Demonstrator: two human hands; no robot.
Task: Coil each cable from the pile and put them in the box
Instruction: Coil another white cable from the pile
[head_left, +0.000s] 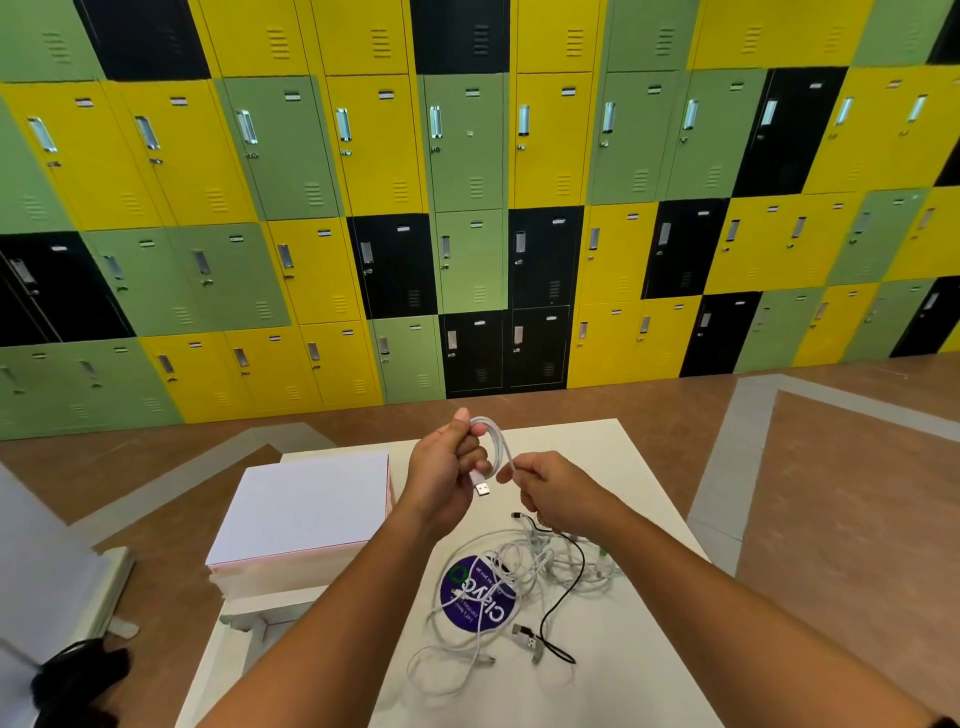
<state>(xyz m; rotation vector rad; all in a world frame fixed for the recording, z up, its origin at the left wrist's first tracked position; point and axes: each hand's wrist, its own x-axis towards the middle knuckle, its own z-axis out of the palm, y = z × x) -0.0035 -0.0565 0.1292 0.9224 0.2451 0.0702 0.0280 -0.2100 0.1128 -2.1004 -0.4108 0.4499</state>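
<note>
White USB cable (497, 434) looped in the curled grip of the left hand (441, 467); the right hand (557, 489) pinches its trailing strand.

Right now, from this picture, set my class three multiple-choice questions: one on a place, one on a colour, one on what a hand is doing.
1. Where is the white box from the cable pile?
A) to its left
B) to its right
C) on top of it

2. What colour is the round sticker under the pile?
A) red
B) purple
C) orange

3. What is the left hand doing?
A) hanging empty
B) gripping a looped white cable
C) lifting a lid

Answers:
1 A: the box shows to the left of the pile.
2 B: purple shows between the cables that lie across it.
3 B: its fingers curl round the loop, while the right hand pinches the same cable.
</note>
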